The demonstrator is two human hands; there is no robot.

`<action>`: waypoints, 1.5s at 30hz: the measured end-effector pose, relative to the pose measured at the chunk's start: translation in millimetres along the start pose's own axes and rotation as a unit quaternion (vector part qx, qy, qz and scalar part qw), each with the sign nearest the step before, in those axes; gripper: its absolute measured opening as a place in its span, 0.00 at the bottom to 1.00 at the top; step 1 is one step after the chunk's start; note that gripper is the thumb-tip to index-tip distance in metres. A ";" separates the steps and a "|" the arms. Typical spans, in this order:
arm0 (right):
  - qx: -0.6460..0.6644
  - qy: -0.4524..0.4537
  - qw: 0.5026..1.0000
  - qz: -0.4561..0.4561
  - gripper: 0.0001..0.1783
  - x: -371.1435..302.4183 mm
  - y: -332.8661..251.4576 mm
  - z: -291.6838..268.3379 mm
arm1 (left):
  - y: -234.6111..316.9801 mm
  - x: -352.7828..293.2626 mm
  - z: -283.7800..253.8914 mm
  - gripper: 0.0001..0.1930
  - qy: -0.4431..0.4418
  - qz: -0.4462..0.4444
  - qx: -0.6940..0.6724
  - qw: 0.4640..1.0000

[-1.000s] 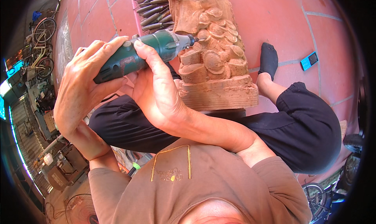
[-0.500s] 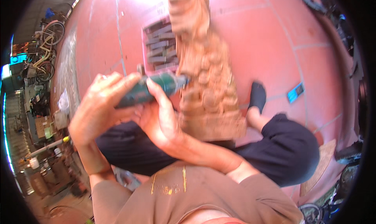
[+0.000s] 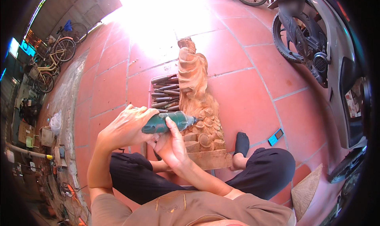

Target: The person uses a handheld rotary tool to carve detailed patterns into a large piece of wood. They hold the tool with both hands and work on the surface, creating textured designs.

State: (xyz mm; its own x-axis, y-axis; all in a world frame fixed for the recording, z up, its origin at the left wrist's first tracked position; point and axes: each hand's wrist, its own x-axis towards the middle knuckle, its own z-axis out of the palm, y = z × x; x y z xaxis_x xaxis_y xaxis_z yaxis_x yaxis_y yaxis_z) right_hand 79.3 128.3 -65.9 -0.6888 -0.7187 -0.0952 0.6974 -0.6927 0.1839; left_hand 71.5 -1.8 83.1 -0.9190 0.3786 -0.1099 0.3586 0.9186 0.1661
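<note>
A wooden carving stands in front of me, with a draped figure above and rounded, knobbly shapes lower down on a block base. Wrapped around the back of a green die grinder is my left hand. My right hand supports the grinder from below near its front, with the thumb along its side. The grinder's tip points right and meets the left side of the knobbly part; whether it touches the wood I cannot tell.
Left of the carving lies a pink tray with several carving chisels. A blue phone and a conical straw hat lie to the right. A motorbike stands far right; bicycles line the far left.
The view has tilted up and sharpened, bringing the carving's top and the motorbike into sight. Both hands still grip the grinder beside the carving's lower part.
</note>
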 end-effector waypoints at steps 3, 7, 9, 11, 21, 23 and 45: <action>-0.047 0.023 0.998 -0.023 0.18 -10.0 -1.3 11.9 | 11.5 3.0 -6.3 0.28 -0.056 -0.029 0.050 0.997; -0.108 0.019 0.993 -0.043 0.17 -19.8 6.7 7.0 | 9.2 -5.7 2.6 0.32 -0.064 -0.010 0.090 0.994; -0.136 0.042 0.986 -0.085 0.17 -24.7 11.5 12.4 | 5.6 -7.4 7.5 0.33 -0.057 0.004 0.040 0.998; -0.115 0.060 0.988 -0.083 0.18 -31.5 11.3 12.3 | 9.4 -6.5 14.3 0.33 -0.069 0.006 -0.021 0.997; -0.071 0.040 0.995 -0.049 0.20 -41.4 5.5 5.2 | 14.4 -14.7 21.1 0.34 -0.042 -0.008 -0.058 0.997; -0.070 0.030 0.996 -0.037 0.20 -38.1 6.4 4.7 | 13.9 -16.7 19.0 0.34 -0.025 0.001 -0.061 0.998; 0.031 0.029 0.999 -0.013 0.23 -23.7 1.3 -13.2 | 19.4 1.9 24.2 0.41 -0.118 -0.036 0.006 0.992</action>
State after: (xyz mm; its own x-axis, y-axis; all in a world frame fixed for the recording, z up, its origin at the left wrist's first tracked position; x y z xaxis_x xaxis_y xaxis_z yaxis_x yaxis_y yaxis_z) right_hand 99.2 143.6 -76.3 -0.6924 -0.7043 -0.1566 0.6651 -0.7072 0.2399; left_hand 80.6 19.5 62.5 -0.8790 0.3270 -0.3472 0.2971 0.9449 0.1376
